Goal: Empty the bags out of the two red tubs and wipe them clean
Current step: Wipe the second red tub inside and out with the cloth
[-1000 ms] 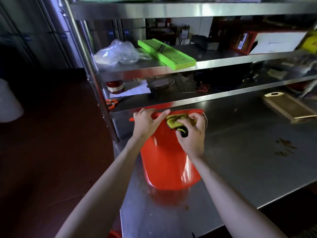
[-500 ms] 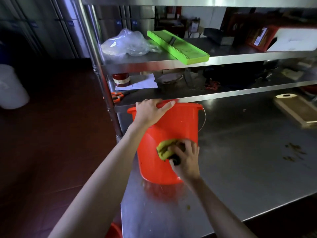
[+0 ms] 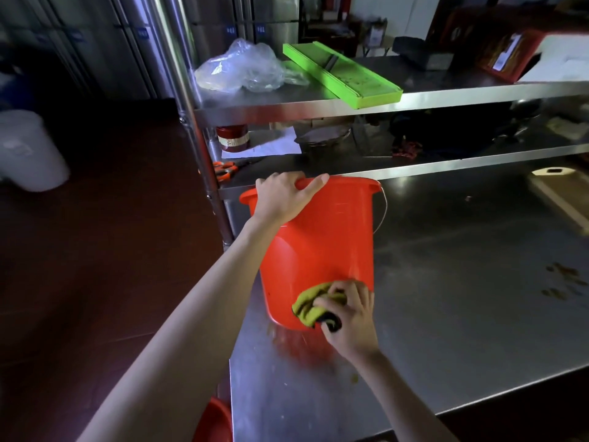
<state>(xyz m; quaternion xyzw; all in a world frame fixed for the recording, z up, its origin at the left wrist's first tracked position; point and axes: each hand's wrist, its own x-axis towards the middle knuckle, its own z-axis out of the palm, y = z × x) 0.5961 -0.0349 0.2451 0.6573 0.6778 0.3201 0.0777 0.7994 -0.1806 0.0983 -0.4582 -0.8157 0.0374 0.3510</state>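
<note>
A red tub (image 3: 322,247) with a wire handle stands on the steel table (image 3: 446,314), tipped a little toward me. My left hand (image 3: 285,194) grips its near rim, fingers curled over the edge. My right hand (image 3: 349,314) holds a yellow-green cloth (image 3: 310,303) with a black patch and presses it against the tub's outer wall near the bottom. The inside of the tub is hidden. Part of a second red tub (image 3: 215,421) shows below the table's left edge. A clear plastic bag (image 3: 242,70) lies on the upper shelf.
A green slicer board (image 3: 342,73) lies on the upper shelf. The lower shelf holds a red tin (image 3: 232,138), paper and orange scissors (image 3: 224,169). A wooden board (image 3: 561,193) sits at the table's far right, brown stains (image 3: 567,282) near it. A white bin (image 3: 28,148) stands on the floor.
My right hand has wiped the cloth from the tub's rim down its outer wall to near the bottom. The left hand stays on the rim.
</note>
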